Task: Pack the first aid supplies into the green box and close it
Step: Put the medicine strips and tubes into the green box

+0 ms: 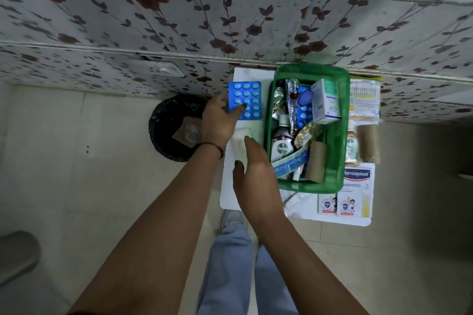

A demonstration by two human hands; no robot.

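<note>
On the white tabletop [252, 74], left of the open green plastic box [340, 135], a blue blister strip of tablets [247, 96] is being pinched at its near edge by the left hand [218, 120]. The right hand [256, 176] is being held open and empty over a small white packet [239, 143], beside the box already crowded with supplies.

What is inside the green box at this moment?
The green box holds a Dettol bottle, a white carton, blue pill strips, foil sachets and a brown roll. Whatever lies beneath them is covered.
</note>
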